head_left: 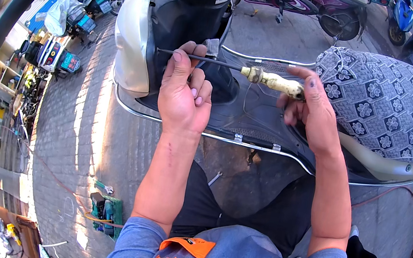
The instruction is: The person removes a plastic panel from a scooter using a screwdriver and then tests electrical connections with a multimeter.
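Screwdriver (251, 74) with a long dark shaft and a worn, pale yellow handle lies nearly level between the person's two hands. The left hand (187, 85) has its thumb and forefinger closed narrowly on the shaft near the tip, the other fingers curled in toward the palm. Just beyond those fingers, to their left, the tip meets the edge of a scooter's silver front panel (137, 35). The right hand (313, 106) is at the handle's butt, forefinger stretched along above it and the lower fingers bent beneath and blurred; how firmly they grip, I cannot tell. Below and between both sets of fingers spreads the dark footboard (258, 113), edged on the near side by a chrome rail (237, 139). Right of the right fingers, near them, is the seat in its grey and white cover (385, 104), patterned with flowers. Well below the left fingers, a small wrench (215, 178) lies on the ground beside the person's dark trousers (200, 196), and farther down to their left stands a green tool (105, 213). Well above the right fingers, a purple two-wheeler (303, 6) is parked.
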`<state>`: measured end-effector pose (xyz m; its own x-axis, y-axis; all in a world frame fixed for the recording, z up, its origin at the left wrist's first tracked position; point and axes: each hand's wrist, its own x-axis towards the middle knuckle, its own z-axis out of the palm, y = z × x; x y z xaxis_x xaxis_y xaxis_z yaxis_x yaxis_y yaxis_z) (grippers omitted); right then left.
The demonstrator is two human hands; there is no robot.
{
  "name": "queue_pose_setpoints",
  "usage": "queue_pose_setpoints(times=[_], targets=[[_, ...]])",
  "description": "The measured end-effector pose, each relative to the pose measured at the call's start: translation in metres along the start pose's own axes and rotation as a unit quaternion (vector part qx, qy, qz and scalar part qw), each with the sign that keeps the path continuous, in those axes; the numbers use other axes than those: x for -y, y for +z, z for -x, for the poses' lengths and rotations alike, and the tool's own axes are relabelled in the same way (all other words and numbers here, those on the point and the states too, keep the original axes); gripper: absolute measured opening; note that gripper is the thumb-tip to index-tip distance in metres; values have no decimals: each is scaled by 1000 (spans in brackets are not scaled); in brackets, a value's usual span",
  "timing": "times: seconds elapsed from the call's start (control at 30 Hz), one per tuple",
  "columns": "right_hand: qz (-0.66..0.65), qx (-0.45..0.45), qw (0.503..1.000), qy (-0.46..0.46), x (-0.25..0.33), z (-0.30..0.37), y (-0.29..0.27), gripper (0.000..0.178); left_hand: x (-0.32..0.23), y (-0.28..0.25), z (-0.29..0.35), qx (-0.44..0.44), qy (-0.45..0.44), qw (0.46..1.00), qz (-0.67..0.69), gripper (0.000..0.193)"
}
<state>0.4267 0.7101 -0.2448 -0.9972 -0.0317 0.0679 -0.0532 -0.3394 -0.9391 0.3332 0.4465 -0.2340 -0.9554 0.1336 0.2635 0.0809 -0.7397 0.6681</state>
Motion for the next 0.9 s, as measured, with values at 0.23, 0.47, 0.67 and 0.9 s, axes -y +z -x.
queue_pose_setpoints(times=[0.23,0.47,0.67,0.9], targets=[[-50,-5,985,-163,-18,-4,8,26,4,6,0,15,-1,1000,26,36],[20,-54,998,-7,-16,-6,7,38,6,-4,-2,52,5,997,52,37],[-211,-26,975,-66,-38,-13,13,12,3,-4,-4,69,-88,952,286,44],[-275,22,952,-132,-58,-13,12,15,4,-15,-12,18,-124,909,398,45]])
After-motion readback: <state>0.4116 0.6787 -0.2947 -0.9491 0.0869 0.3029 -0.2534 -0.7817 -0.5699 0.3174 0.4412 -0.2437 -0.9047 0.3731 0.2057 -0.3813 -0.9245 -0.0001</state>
